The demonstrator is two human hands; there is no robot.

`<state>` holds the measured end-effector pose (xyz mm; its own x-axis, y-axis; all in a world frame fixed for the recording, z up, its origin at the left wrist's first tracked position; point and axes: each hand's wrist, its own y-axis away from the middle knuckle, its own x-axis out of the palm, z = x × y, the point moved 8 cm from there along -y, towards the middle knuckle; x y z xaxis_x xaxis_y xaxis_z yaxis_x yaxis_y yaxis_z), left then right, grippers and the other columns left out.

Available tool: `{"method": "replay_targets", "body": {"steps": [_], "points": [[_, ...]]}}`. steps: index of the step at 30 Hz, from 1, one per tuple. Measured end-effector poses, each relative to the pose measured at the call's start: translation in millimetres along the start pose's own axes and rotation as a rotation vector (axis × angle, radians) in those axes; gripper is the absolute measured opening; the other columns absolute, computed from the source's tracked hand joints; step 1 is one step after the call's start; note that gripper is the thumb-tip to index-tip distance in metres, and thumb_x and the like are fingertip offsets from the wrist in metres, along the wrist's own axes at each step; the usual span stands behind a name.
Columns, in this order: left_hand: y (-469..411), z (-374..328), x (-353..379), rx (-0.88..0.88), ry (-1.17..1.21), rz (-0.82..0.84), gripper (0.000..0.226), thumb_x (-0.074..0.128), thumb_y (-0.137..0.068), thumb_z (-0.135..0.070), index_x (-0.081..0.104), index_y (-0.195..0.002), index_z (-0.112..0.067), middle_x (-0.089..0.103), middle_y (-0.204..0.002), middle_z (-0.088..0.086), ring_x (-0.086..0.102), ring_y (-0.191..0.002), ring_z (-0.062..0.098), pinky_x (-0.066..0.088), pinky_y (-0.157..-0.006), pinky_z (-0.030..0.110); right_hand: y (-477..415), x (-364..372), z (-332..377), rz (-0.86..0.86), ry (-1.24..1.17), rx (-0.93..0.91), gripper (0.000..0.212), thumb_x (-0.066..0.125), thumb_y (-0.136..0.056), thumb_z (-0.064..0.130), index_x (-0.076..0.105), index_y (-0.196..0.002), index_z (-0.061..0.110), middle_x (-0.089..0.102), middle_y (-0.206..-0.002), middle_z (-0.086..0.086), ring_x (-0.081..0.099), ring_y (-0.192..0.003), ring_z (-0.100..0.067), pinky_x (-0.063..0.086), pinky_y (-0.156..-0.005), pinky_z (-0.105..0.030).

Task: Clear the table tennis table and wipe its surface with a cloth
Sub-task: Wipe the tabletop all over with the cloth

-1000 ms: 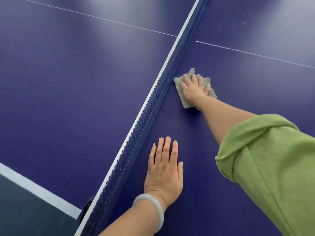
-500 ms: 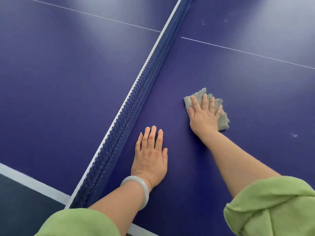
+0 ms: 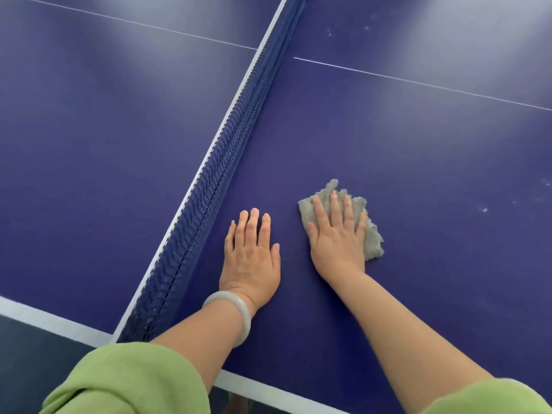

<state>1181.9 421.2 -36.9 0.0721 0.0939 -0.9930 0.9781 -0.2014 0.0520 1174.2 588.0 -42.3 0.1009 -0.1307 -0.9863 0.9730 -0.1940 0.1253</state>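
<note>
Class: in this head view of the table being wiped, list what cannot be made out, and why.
Head view:
- Cloth: mostly under the right hand; full shape hidden.
- Table: far end and right side cut off by the frame edges.
- Pale specks on the right: too small to tell dust from scratches.
- Net: its near end hidden by the left sleeve.

Net: the net (image 3: 215,186) stood upright from the near edge to the far side, walling off the left half; passable only over its top.
Beside the net: the left hand (image 3: 251,258) lay flat on the counter (image 3: 418,162), filling the strip next to the net.
Between hands: a narrow gap of bare surface separated it from the right hand (image 3: 336,240), which lay flat on the cloth (image 3: 372,237).
Right and far: open blue surface, only small white specks (image 3: 484,210).
</note>
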Motion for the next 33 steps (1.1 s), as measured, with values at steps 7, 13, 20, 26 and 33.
{"method": "replay_targets", "body": {"steps": [7, 13, 20, 26, 33], "points": [[1.3, 0.8, 3.4, 0.013, -0.002, -0.006, 0.062, 0.021, -0.099, -0.041, 0.018, -0.155, -0.014, 0.018, -0.161, 0.010, 0.009, -0.150, 0.027, 0.007, -0.123, 0.045, 35.7, -3.0, -94.0, 0.051, -0.025, 0.320, 0.057, 0.011, -0.104, 0.045, -0.001, -0.158, 0.031, -0.009, -0.166, 0.000, -0.016, -0.151, -0.023, -0.008, -0.120, -0.053], [0.9, 1.3, 4.5, 0.009, 0.024, -0.012, 0.061, 0.027, -0.099, -0.040, 0.019, -0.154, -0.014, 0.017, -0.162, 0.010, 0.008, -0.151, 0.027, 0.007, -0.123, 0.046, 118.3, 14.1, 26.9, -0.028, -0.006, -0.082, 0.056, 0.019, -0.104, 0.041, 0.014, -0.158, 0.026, 0.008, -0.165, -0.006, 0.000, -0.153, -0.027, 0.004, -0.121, -0.055], [2.3, 1.1, 4.6, 0.009, 0.005, -0.028, 0.062, 0.026, -0.099, -0.041, 0.020, -0.154, -0.014, 0.018, -0.161, 0.010, 0.009, -0.150, 0.028, 0.005, -0.122, 0.044, 133.9, 8.8, -73.4, -0.008, -0.062, 0.371, 0.056, 0.018, -0.106, 0.041, 0.007, -0.159, 0.027, -0.003, -0.166, -0.002, -0.009, -0.153, -0.025, -0.003, -0.121, -0.052], [3.1, 1.9, 1.1, 0.020, 0.022, -0.036, 0.060, 0.028, -0.100, -0.040, 0.021, -0.154, -0.013, 0.017, -0.161, 0.011, 0.009, -0.150, 0.028, 0.005, -0.123, 0.044, 200.0, 25.9, 37.1, -0.029, -0.047, -0.103, 0.056, 0.026, -0.102, 0.037, 0.025, -0.156, 0.023, 0.017, -0.164, -0.006, 0.011, -0.152, -0.029, 0.015, -0.118, -0.056], [3.5, -6.6, -9.8, 0.026, 0.251, 0.028, 0.057, 0.047, -0.100, -0.025, 0.031, -0.150, -0.003, 0.018, -0.159, 0.016, 0.010, -0.149, 0.032, 0.010, -0.122, 0.046, 222.4, 26.6, 5.9, 0.011, -0.024, -0.083, 0.054, 0.023, -0.105, 0.038, 0.022, -0.157, 0.024, 0.014, -0.165, -0.003, 0.008, -0.152, -0.028, 0.011, -0.118, -0.054]]}}
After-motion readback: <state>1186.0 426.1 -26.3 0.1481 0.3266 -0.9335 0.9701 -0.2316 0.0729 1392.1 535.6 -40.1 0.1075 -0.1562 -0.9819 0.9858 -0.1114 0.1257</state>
